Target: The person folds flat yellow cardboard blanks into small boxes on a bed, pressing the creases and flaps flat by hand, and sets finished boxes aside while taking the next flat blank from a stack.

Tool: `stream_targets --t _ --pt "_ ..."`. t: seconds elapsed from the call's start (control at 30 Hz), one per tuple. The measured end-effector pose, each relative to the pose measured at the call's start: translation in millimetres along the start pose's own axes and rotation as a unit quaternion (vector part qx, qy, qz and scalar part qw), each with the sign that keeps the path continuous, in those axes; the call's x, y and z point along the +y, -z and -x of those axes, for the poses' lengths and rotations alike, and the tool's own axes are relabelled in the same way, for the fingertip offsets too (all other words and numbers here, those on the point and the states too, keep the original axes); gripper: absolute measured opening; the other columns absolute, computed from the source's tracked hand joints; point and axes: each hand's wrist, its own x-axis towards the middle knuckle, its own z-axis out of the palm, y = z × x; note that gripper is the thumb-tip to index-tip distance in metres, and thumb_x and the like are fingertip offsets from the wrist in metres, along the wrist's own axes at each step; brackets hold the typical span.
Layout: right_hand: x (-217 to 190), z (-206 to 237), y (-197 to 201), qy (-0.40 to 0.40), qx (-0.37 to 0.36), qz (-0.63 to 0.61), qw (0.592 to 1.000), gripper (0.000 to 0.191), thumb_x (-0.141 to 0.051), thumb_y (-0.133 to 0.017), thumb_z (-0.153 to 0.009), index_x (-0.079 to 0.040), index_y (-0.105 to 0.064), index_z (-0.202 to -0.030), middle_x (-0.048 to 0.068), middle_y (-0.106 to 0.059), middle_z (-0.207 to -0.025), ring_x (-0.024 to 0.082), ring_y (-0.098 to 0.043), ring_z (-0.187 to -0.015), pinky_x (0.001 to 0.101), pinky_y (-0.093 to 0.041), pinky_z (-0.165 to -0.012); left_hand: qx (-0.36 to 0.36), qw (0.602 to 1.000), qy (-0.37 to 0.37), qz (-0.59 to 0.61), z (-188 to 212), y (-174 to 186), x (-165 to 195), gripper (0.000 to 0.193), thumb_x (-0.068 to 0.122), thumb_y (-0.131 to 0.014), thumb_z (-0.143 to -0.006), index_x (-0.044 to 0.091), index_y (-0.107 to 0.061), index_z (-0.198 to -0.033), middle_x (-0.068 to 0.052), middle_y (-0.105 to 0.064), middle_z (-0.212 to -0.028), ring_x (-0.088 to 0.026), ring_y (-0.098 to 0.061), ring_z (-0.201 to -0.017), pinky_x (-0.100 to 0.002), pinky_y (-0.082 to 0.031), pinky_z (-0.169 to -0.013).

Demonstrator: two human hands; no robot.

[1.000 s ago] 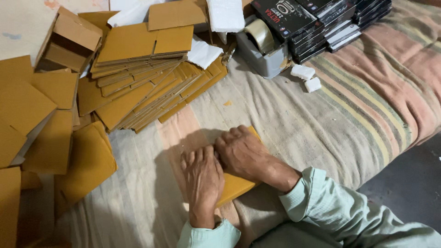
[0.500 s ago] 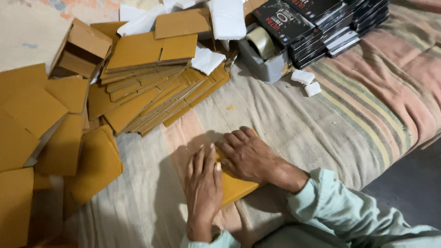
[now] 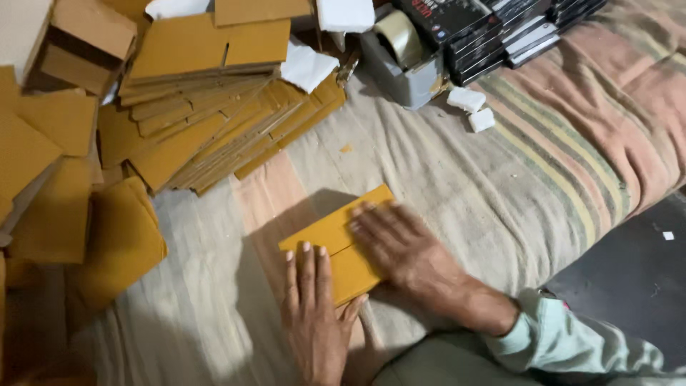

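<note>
Cardboard, a flat yellow-brown folded box blank, lies on the striped bed cover; the left hand and right hand press it with open, flat palms, gripping nothing

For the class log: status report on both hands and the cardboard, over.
Left hand and right hand flat on folded cardboard piece. Piece lies on striped blanket. Nothing in the way.

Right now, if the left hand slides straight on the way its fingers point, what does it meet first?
The left hand points up the flat card. Beyond its far edge lies bare blanket, then probably the pile of flat cardboard.
</note>
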Motion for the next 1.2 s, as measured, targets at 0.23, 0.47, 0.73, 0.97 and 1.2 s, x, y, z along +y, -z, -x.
stream_targets --t 0.23,0.47,0.73,0.97,1.2 --pt "36 23 -3 -0.030 0.029 -0.218 0.975 0.078 -0.046 -0.065 -0.093 -0.001 -0.044 -0.153 0.023 -0.029 -0.165 0.046 -0.035 -0.149 0.0520 -0.030 -0.122 0.100 0.980 -0.057 0.160 17 -13 -35 0.069 0.032 -0.069 -0.088 -0.001 -0.052 -0.146 -0.021 -0.042 -0.159 -0.043 -0.038 -0.147 -0.051 -0.036 -0.117" --pt "38 5 -21 -0.340 0.037 -0.519 0.783 0.080 -0.051 -0.063 -0.090 -0.005 -0.037 -0.150 0.018 -0.045 -0.154 0.030 -0.055 -0.137 0.0439 -0.049 -0.111 0.118 0.843 0.265 0.453 4 -33 -42 0.058 0.041 -0.063 -0.098 0.003 -0.054 -0.141 -0.016 -0.048 -0.154 -0.024 -0.056 -0.135 -0.039 -0.047 -0.110" --pt "51 11 -39 -0.382 -0.060 -0.644 0.660 0.092 -0.045 -0.069 -0.085 -0.002 -0.031 -0.156 0.017 -0.051 -0.155 0.027 -0.048 -0.144 0.0387 -0.039 -0.116 -0.003 0.652 0.326 0.684 9 -53 -76 0.070 0.033 -0.074 -0.095 -0.011 -0.049 -0.143 -0.019 -0.057 -0.131 -0.028 -0.057 -0.121 -0.043 -0.047 -0.102" --pt "88 3 -47 -0.107 -0.018 -0.478 0.872 0.064 -0.014 -0.080 -0.088 -0.001 -0.051 -0.144 0.021 -0.053 -0.136 0.039 -0.046 -0.131 0.0504 -0.042 -0.112 0.044 0.856 0.062 0.512 9 -72 -110 0.059 0.020 -0.078 -0.088 -0.003 -0.057 -0.138 -0.023 -0.062 -0.128 -0.033 -0.059 -0.115 -0.047 -0.050 -0.095" --pt "99 12 -27 0.080 -0.044 -0.283 0.955 0.080 -0.007 -0.080 -0.078 -0.009 -0.046 -0.150 0.016 -0.039 -0.162 0.036 -0.038 -0.152 0.0479 -0.040 -0.124 0.038 0.985 -0.102 0.136 7 -48 -104 0.077 0.020 -0.078 -0.087 0.001 -0.045 -0.153 -0.022 -0.047 -0.161 -0.042 -0.042 -0.151 -0.051 -0.035 -0.124"
